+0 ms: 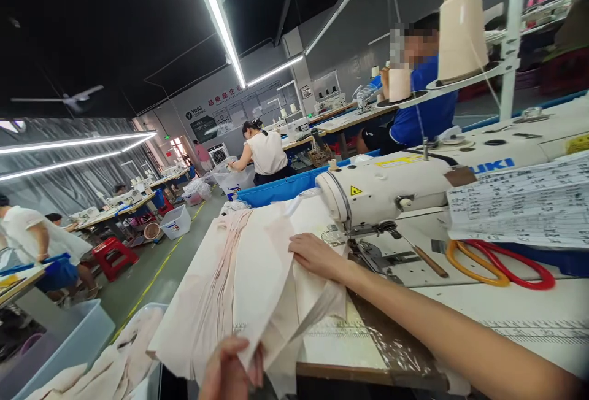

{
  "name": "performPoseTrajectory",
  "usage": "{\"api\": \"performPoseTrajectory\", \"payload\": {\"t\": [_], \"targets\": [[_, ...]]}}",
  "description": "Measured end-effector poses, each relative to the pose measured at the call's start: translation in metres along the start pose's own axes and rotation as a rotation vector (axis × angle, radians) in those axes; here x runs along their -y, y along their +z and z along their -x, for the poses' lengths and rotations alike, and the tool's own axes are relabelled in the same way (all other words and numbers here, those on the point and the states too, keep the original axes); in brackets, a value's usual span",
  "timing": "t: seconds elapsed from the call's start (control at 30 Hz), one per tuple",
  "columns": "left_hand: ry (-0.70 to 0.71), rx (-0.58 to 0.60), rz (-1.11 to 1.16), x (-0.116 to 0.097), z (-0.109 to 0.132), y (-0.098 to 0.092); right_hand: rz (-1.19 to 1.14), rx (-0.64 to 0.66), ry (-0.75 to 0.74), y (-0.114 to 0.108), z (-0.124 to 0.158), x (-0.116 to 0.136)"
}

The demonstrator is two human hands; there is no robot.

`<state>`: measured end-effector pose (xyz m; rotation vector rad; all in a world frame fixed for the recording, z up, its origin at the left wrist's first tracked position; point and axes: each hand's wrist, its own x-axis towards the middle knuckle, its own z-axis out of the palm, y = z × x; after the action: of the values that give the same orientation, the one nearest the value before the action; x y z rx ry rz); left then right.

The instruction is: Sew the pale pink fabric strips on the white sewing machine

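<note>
Left hand [227, 368], bottom centre: thumb and fingers pinched on a thin, pale cream-pink fabric panel [262, 311], lower centre | Right hand [317, 256], centre: fingers curled, tips on cloth (cannot tell if gripping) | White metal sewing machine [405, 188], right | 1 pair of red-and-orange-handled scissors [503, 276], lower right

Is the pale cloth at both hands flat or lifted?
Partly lifted: the pale cloth shows slanting edges and parted layers near the left hand, while the right hand rests on it farther up.
</note>
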<state>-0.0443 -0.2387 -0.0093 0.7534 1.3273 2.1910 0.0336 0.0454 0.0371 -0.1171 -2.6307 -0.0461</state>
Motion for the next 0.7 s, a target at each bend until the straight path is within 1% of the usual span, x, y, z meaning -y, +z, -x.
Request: {"api": "performPoseTrajectory", "payload": {"t": [0.03,0.07,0.1,0.13,0.17,0.2,0.23,0.27,0.3,0.37,0.43,0.47,0.53,0.6,0.63,0.7], "targets": [[-0.003,-0.061,-0.031,-0.003,-0.012,-0.007,0.027,-0.02,-0.006,-0.008,0.001,0.002],[-0.017,-0.147,-0.127,-0.007,-0.024,-0.012,0.051,-0.037,-0.018,-0.016,0.003,0.006],[-0.019,-0.211,-0.283,-0.01,-0.035,-0.015,0.074,-0.052,-0.033,-0.025,0.005,0.011],[0.023,-0.243,-0.453,-0.014,-0.043,-0.015,0.099,-0.065,-0.047,-0.033,0.009,0.019],[0.108,-0.271,-0.606,-0.018,-0.047,-0.011,0.119,-0.072,-0.06,-0.041,0.013,0.029],[0.203,-0.258,-0.72,-0.02,-0.048,-0.004,0.14,-0.077,-0.066,-0.047,0.017,0.04],[0.28,-0.212,-0.783,-0.022,-0.045,0.006,0.158,-0.079,-0.074,-0.052,0.022,0.052],[0.303,-0.12,-0.799,-0.022,-0.038,0.019,0.173,-0.082,-0.081,-0.056,0.026,0.065],[0.25,0.03,-0.778,-0.022,-0.03,0.032,0.181,-0.087,-0.092,-0.059,0.03,0.077],[0.153,0.246,-0.72,-0.021,-0.014,0.058,0.189,-0.116,-0.105,-0.062,0.038,0.097],[0.108,0.376,-0.702,-0.022,-0.005,0.076,0.19,-0.152,-0.104,-0.065,0.046,0.11],[0.096,0.435,-0.699,-0.025,-0.005,0.082,0.184,-0.189,-0.098,-0.067,0.05,0.113],[0.094,0.547,-0.717,-0.032,-0.009,0.084,0.151,-0.268,-0.096,-0.072,0.059,0.115],[0.096,0.661,-0.8,-0.041,-0.015,0.081,0.122,-0.304,-0.123,-0.079,0.071,0.113],[0.098,0.708,-0.854,-0.044,-0.019,0.077,0.114,-0.294,-0.138,-0.083,0.078,0.111],[0.104,0.764,-0.941,-0.049,-0.025,0.068,0.112,-0.233,-0.136,-0.089,0.094,0.108]]}}
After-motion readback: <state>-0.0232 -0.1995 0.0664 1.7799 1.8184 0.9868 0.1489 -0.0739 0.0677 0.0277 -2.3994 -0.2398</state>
